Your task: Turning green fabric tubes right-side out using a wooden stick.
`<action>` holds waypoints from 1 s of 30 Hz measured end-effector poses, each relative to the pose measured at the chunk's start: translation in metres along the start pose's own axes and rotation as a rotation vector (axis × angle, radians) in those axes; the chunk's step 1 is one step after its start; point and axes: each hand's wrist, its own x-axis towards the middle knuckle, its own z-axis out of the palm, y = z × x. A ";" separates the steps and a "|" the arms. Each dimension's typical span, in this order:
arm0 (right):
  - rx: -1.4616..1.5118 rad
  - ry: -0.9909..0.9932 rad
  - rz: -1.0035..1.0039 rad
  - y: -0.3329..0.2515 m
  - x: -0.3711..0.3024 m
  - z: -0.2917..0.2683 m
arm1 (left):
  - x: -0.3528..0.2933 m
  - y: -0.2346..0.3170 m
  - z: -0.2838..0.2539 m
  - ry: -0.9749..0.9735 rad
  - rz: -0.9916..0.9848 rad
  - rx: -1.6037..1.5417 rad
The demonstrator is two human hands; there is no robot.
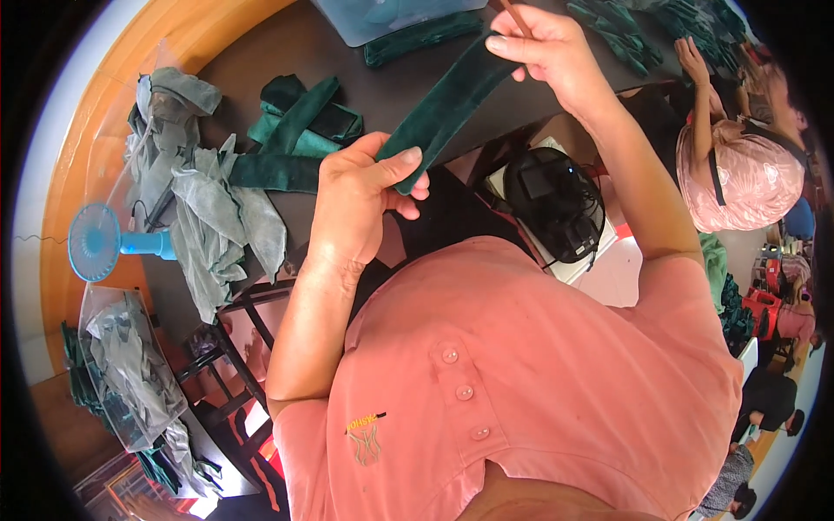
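Green velvet strip [456, 108] is spanning the gap between the two hands above the near part of the dark table [239, 74], slanting from lower left to upper right. Left hand [352, 195] is gripping the lower end: the thumb is pressing on the upper face and the fingers are curling around the far edge. Right hand [552, 61] is pinching the upper end narrowly between thumb and fingers; a slim brown stick [519, 19] is also projecting from this hand.

A second velvet length [276, 172] is extending leftward from behind the left hand; whether it is joining the held piece cannot be determined. Loose green strips [300, 122] are lying crossed on the table, left of the held piece. Pale grey-green fabric [217, 226] is hanging over the table's left side, near a blue fan [94, 241].

A translucent blue container [391, 17] is standing at the far side, with a folded green bundle [426, 39] lying along its near edge. More green velvet pieces [621, 35] are lying to the right of the right hand. Beneath the right forearm, a black device [556, 195] with a cable is resting on a pale surface. At the far right, a co-worker in a pink patterned top [743, 178] is raising one arm.
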 end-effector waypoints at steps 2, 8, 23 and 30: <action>-0.039 0.108 0.011 0.017 -0.001 0.000 | 0.002 0.001 0.003 0.106 -0.037 0.001; -0.075 0.041 -0.071 0.065 0.037 -0.022 | 0.042 0.024 -0.003 0.234 0.030 0.238; -0.781 0.180 -0.657 0.113 0.135 -0.021 | 0.178 0.031 -0.028 0.445 -0.037 0.616; -0.824 0.152 -0.772 0.122 0.139 -0.018 | 0.185 0.038 -0.028 0.460 -0.079 0.711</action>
